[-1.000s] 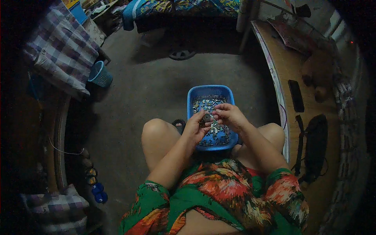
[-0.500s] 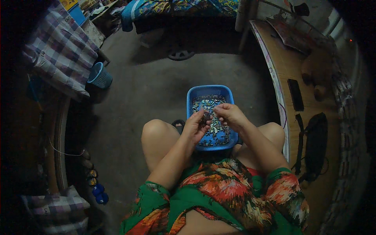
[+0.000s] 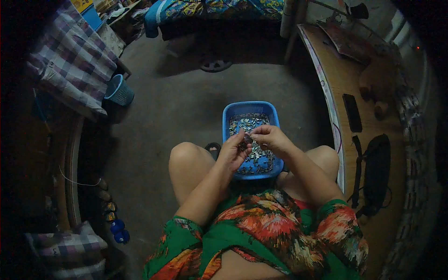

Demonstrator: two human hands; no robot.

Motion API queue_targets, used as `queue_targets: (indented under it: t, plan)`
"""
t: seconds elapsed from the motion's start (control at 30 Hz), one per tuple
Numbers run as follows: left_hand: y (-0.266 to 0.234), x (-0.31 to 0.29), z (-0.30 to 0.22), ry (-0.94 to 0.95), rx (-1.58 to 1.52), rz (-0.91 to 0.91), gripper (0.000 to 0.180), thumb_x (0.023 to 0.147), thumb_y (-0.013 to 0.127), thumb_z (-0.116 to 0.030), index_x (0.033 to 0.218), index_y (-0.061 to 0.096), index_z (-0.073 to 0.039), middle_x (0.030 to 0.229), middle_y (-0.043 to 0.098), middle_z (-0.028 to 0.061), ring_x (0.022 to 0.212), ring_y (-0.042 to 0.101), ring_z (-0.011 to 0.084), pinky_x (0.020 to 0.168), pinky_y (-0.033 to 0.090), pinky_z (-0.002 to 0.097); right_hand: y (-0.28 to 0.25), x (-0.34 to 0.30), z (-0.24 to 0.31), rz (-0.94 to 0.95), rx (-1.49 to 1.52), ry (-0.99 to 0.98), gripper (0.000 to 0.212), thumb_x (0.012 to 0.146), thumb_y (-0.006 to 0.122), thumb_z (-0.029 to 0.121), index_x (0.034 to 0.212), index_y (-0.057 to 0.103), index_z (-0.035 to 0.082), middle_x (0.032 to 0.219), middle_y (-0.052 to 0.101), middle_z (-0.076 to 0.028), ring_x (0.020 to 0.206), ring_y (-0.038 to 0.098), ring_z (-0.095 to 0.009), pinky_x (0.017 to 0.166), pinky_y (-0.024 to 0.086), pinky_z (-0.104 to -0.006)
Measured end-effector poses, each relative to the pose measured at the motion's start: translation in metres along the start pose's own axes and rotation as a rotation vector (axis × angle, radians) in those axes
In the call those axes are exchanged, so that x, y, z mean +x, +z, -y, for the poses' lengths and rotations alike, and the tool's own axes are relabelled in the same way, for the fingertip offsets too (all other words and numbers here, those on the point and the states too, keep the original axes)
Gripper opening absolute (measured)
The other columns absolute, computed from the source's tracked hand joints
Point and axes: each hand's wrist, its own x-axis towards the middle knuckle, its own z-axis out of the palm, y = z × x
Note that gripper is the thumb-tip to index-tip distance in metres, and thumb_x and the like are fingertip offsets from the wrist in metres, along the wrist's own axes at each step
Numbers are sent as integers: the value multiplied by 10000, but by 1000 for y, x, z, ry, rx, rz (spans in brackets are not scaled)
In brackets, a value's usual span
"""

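Note:
A blue plastic basket (image 3: pixel 225 114) sits in front of my knees, strewn with many short, shiny metal cylinders (image 3: pixel 252 122). Over it, my left hand (image 3: pixel 234 150) is closed around a small dark item (image 3: pixel 248 139), mostly covered by the fingers, so its kind cannot be made out. My right hand (image 3: pixel 274 141) comes in from the right with thumb and forefinger pinched against that dark item. Whatever lies in this pinch is too small to see. Both hands meet above the middle of the basket.
On the right runs a wooden bench (image 3: pixel 347 154) bearing a dark phone-like slab (image 3: pixel 352 113) and a black bag (image 3: pixel 377 163). A light-blue bin (image 3: pixel 120 90) stands at left beside checked cloth (image 3: pixel 77 56). Blue slippers (image 3: pixel 119 231) lie lower left; a bed (image 3: pixel 219 9) is at the back.
My right hand has moved a little left, bringing its pinched fingertips up to the dark item. My left hand has stayed nearly in place.

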Motion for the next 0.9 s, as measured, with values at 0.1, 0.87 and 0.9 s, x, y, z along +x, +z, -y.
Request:
queue_targets:
  t: [0.1,0.87,0.9]
  plan:
    - [-1,0,1,2,-10,38,271,807,557,-314,852,514,-50,701,546,39,584,543,112,508,474,211,5,-1,0,-37,-24,12,151,769,595,145,877,571,43,651,502,34,535,424,-42,462,313,-173]
    - [3,3,0,-20,52,54,257,830,522,-312,833,517,-56,671,540,29,566,529,107,477,452,205,10,-6,9,-69,-107,-111,134,741,612,95,843,574,18,782,583,-32,711,546,-102,609,428,-222]
    - [0,4,2,-17,60,61,254,833,517,-310,835,518,-56,672,541,30,564,530,107,477,453,204,11,-7,8,-82,-152,-134,141,736,618,93,842,568,16,782,583,-35,719,551,-109,612,430,-224]
